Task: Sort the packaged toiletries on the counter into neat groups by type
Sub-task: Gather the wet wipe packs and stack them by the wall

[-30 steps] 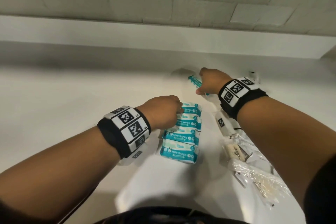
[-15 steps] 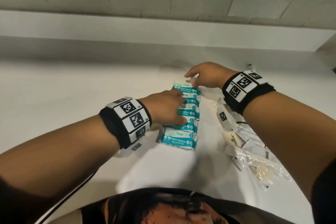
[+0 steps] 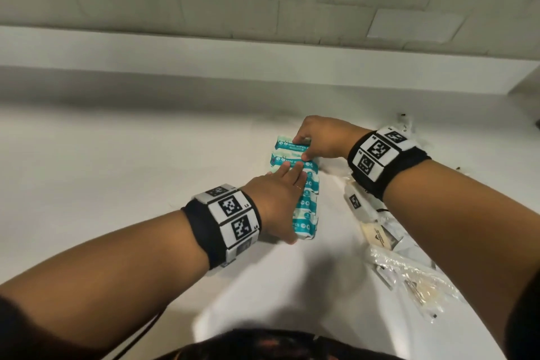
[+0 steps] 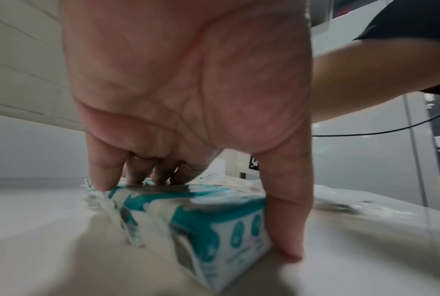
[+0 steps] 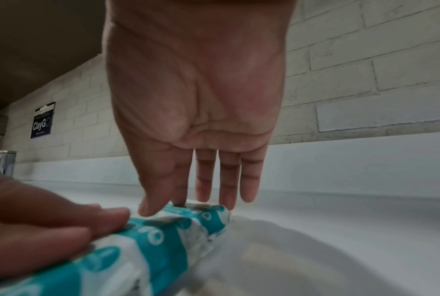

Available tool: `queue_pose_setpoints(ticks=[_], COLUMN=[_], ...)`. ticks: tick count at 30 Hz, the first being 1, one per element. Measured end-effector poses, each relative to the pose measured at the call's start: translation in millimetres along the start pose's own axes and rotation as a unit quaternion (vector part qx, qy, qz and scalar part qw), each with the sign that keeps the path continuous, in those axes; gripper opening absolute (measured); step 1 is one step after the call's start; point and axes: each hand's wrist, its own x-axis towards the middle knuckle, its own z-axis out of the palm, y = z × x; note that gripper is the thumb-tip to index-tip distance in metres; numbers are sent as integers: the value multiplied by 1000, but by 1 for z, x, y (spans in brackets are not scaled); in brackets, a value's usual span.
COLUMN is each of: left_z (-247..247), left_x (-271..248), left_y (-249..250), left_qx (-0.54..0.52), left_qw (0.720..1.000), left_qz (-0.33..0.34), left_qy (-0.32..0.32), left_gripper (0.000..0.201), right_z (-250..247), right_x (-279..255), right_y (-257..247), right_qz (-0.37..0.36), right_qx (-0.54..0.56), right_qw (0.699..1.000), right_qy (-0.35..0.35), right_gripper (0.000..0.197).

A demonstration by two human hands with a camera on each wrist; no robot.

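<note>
Several teal-and-white mini wipes packs (image 3: 308, 204) lie in one overlapping row on the white counter (image 3: 117, 169). My left hand (image 3: 283, 199) lies along the row with fingers straight on top and the thumb against the nearest pack (image 4: 213, 220). My right hand (image 3: 318, 140) is at the far end. Its straight fingers (image 5: 226, 180) hang behind the farthest pack (image 3: 292, 147) and its thumb touches the pack's top. In the right wrist view the left hand's fingers (image 5: 61, 220) press on the row (image 5: 178, 226) from the left.
To the right of the row lie a white sachet with a black mark (image 3: 355, 202), a beige packet (image 3: 377, 235) and crinkled clear bags (image 3: 415, 280). A raised white ledge (image 3: 263, 82) and a brick wall close the back. Bare counter spreads to the left.
My right hand carried a wipes pack from the far right and set it at the far end of the row. My left hand's fingers stretched out along the packs.
</note>
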Motion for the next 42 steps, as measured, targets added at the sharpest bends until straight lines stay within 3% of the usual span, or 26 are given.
queue_pose_setpoints(ticks=[5,12,17,23,27,29,31,33,35,36,37,38,40,42], left_z=[-19,-56,-73,-77,-79,-87,-94,-101,-97,-93,-91,-89,-86,-85], left_x=[27,84,119,148,138,131,133,138,146,152,155,159,164,169], left_y=[-27,-77,-106,-136,-134,-138,-148,-160,-172,-178,-180,-180,-178,-174], left_qx=[-11,-20,-49,-76,-69,-168,-320,-450,-586,-651,-700,-732,-774,-804], left_qw=[999,998,996,992,997,985,939,862,749,685,634,600,563,539], left_qz=[-31,-56,-73,-95,-39,-39,-93,-187,-258,-270,-266,-253,-212,-181], left_qy=[-7,-26,5,-25,-25,14,91,139,171,185,193,198,197,172], left_gripper=[119,123,117,135,125,115,98,89,93,98,101,102,91,80], right_z=[-15,-35,-50,-53,-49,-49,-47,-44,-38,-36,-34,-34,-36,-38], right_x=[28,84,110,136,135,134,135,135,137,139,139,139,139,140], right_y=[-6,4,19,29,37,44,55,61,60,58,55,51,42,37], right_qz=[-13,18,29,2,18,55,102,140,168,175,174,166,139,122], right_qx=[-38,-25,15,14,109,190,309,481,630,663,682,697,724,728], right_qw=[999,999,999,1000,994,978,940,860,751,720,703,690,669,670], right_qy=[-11,-28,-14,-8,8,63,101,101,104,105,103,101,90,78], right_gripper=[38,42,46,46,49,46,47,46,47,52,56,58,59,59])
